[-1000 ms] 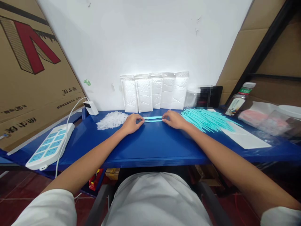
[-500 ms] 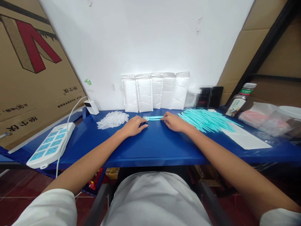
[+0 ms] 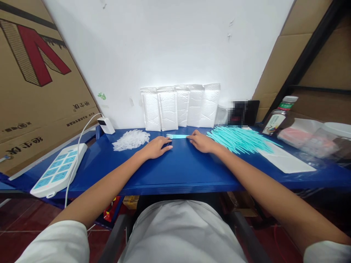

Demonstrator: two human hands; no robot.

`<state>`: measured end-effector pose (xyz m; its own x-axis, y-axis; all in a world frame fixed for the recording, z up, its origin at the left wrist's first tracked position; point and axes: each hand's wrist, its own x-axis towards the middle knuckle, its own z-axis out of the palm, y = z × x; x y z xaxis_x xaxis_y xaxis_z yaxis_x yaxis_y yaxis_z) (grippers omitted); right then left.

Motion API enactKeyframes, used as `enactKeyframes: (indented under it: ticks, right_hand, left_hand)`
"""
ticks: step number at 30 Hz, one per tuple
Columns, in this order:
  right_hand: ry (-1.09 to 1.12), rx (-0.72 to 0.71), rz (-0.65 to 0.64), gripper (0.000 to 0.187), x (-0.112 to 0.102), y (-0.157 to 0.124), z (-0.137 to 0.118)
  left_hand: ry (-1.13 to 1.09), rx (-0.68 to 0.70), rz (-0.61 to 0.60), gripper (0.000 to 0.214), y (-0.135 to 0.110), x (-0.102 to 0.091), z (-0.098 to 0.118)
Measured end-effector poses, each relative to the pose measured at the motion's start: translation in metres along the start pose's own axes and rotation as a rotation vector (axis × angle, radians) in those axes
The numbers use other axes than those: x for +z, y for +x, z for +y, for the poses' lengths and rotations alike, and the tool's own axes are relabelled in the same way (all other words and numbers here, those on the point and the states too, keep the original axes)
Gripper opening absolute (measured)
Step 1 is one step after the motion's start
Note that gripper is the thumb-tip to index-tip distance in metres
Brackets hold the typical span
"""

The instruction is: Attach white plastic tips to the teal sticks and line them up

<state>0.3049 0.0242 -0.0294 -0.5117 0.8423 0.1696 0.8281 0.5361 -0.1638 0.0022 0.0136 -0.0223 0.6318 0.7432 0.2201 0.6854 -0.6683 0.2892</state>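
Observation:
A few thin turquoise sticks [image 3: 177,136] lie side by side on the blue table, stretched crosswise between my two hands. My left hand [image 3: 157,147] rests at their left ends, fingertips touching or nearly touching them, with the thumb held apart. At the right ends my right hand [image 3: 202,141] is closed, fingers and thumb pinching the sticks; its fingertips are partly hidden. Just right of that hand spreads a large pile of the same turquoise sticks [image 3: 238,139]. To the left of my left hand is a heap of small whitish translucent pieces [image 3: 131,139].
Several white padded mailers [image 3: 168,109] lean on the wall behind. A power strip [image 3: 59,170] and white plug-in device [image 3: 106,125] stand left. On the right are a bottle [image 3: 279,115], a white sheet [image 3: 290,160], and plastic containers [image 3: 336,135]. The blue table [image 3: 181,171] has its edge near me.
The turquoise sticks between my hands have come together into a tighter, more even bundle. Both hands have barely moved.

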Motion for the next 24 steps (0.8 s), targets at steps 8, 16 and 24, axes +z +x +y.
enactKeyframes:
  ticks: [8,16,24]
  right_hand:
    - [-0.088,0.076,-0.007,0.044,0.002,0.008,0.000]
    - [0.015,0.068,0.084,0.047,-0.007,0.008,0.008]
    - [-0.163,0.399,0.194,0.023,-0.053,-0.015,0.054]
  left_hand:
    - [-0.037,0.000,-0.001,0.060,0.002,0.003,-0.008]
    - [0.091,-0.012,0.105,0.051,0.002,-0.009,-0.006]
    - [0.435,-0.312,0.217,0.022,-0.016,-0.062,-0.047]
